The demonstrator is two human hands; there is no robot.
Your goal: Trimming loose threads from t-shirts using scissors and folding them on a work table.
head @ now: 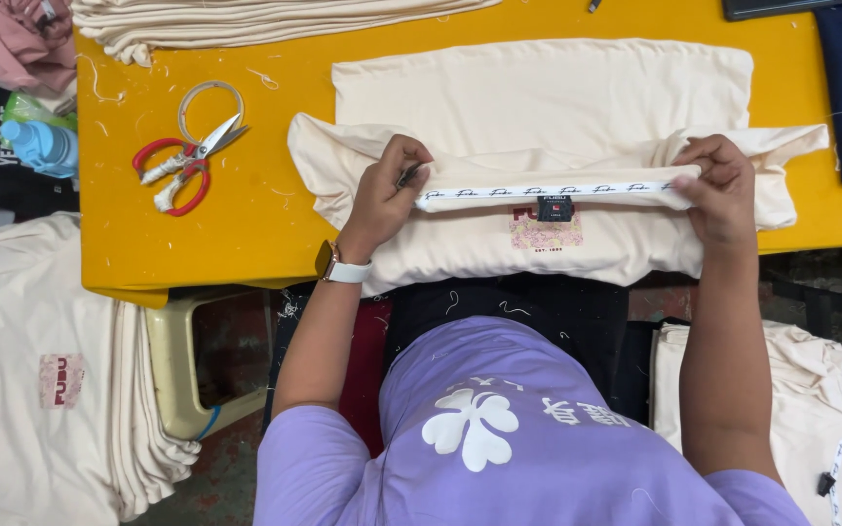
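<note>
I wear a purple short-sleeved shirt (528,448) that fills the lower middle of the frame, with a white clover shape and small white characters printed on it. On my left wrist, left of centre, sits a watch (335,265) with a white strap and a gold-toned case. My forearms are bare, and my right wrist carries nothing.

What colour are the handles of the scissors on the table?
Red. The scissors lie on the yellow table, left of the cream shirt; the head view shows them best.
</note>
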